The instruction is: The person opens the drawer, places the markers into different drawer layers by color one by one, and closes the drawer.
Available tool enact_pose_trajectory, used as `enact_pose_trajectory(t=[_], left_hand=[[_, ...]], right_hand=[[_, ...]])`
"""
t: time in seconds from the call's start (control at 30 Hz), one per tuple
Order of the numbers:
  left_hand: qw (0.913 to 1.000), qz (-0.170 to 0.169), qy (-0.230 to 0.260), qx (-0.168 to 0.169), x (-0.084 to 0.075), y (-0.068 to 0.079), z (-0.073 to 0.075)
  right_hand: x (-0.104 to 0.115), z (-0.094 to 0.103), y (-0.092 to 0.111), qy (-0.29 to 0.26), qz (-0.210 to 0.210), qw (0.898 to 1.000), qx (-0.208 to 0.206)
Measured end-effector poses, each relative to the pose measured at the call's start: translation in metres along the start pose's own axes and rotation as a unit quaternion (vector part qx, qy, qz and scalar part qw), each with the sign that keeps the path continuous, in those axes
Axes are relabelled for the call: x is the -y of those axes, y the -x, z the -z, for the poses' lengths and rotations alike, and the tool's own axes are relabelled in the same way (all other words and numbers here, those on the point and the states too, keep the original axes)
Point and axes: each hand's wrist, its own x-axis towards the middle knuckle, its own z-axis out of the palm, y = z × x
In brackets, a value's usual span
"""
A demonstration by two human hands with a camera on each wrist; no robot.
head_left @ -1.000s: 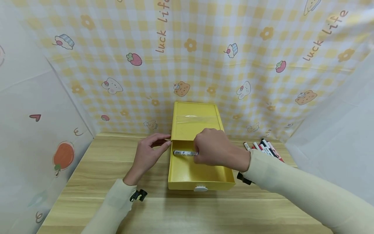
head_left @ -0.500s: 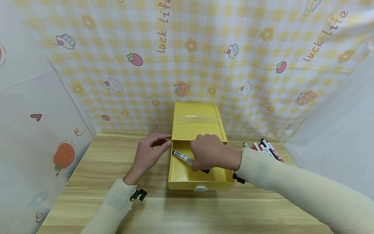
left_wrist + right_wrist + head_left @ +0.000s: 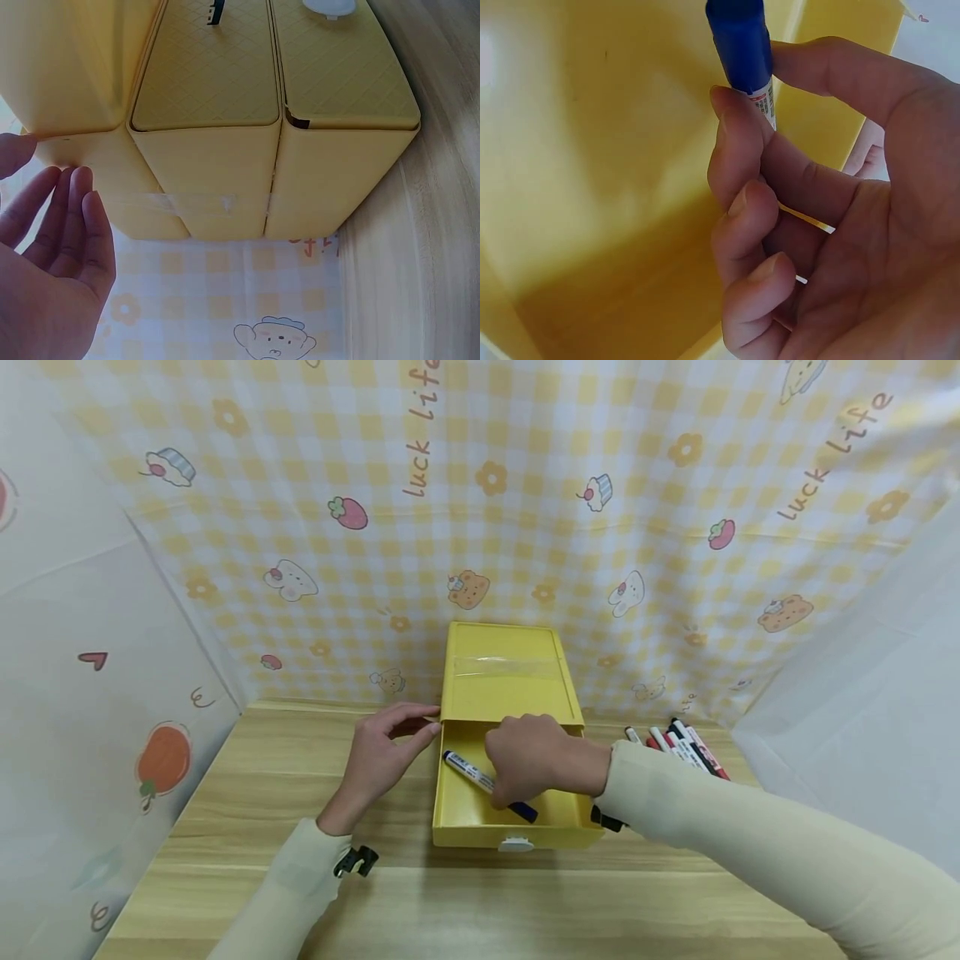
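Note:
A white marker with a blue cap (image 3: 467, 770) slants over the pulled-out yellow drawer (image 3: 468, 837). My right hand (image 3: 525, 760) pinches it between thumb and index finger, the other fingers curled in; the right wrist view shows the blue cap (image 3: 739, 46) sticking out past the fingertips. At the left side of the yellow drawer cabinet (image 3: 506, 693), my left hand (image 3: 378, 747) has its thumb and fingertips right at the front corner. In the left wrist view the fingers (image 3: 64, 217) lie side by side, lightly bent, against the cabinet's side.
Several markers (image 3: 686, 745) with red, black and white parts lie in a pile right of the cabinet, partly behind the right sleeve. Two closed drawer fronts (image 3: 214, 67) show below the pulled-out one. Behind the wooden table (image 3: 285, 777) hangs a checked curtain (image 3: 420, 552).
The marker has turned from nearly level to slanted, its blue-capped end swinging toward the drawer front. My right hand has moved slightly left and nearer. The left hand has stayed put.

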Motion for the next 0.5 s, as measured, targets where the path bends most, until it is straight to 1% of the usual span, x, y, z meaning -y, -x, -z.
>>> enact_pose_trajectory(t=[0.1,0.23,0.5], left_hand=[[1.0000,0.005,0.000,0.002,0.000,0.000,0.000],[1.0000,0.002,-0.005,0.001,0.000,0.000,0.000],[1.0000,0.001,-0.004,0.000,-0.001,0.000,0.000]], right_hand=[[-0.011,-0.016,-0.015,0.007,0.006,1.000,-0.001],[-0.016,-0.024,-0.022,0.006,0.010,1.000,0.002],[-0.016,-0.029,-0.023,0.018,0.024,1.000,-0.001]])
